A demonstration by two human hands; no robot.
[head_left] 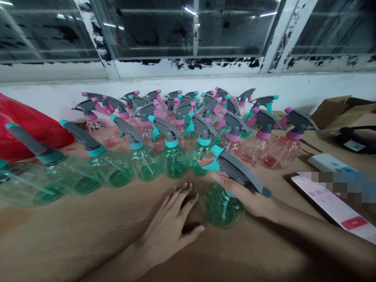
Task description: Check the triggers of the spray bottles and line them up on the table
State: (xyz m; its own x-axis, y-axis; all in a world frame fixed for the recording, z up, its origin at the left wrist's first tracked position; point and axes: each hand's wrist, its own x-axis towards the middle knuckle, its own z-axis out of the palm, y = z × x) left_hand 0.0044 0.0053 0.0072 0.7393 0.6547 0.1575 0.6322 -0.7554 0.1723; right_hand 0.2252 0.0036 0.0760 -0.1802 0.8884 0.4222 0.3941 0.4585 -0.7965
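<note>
A green spray bottle (221, 205) with a grey and turquoise trigger head stands at the near side of the table, slightly tilted. My right hand (245, 192) is wrapped round its neck, just under the head, with a finger by the trigger. To its left, my left hand (173, 225) rests on the tabletop with its fingers spread, holding nothing. Just beyond my hands runs a row of green spray bottles, the nearest being one (174, 160) in the middle. Pink spray bottles (280, 150) stand behind and to the right of that row.
A phone (326, 201) with a lit screen lies at the right, near a white box (330, 162). Behind them are a black strapped object (357, 141) and an open cardboard box (342, 113). A red plastic bag (26, 125) sits at the left. A windowed wall (188, 66) closes the back.
</note>
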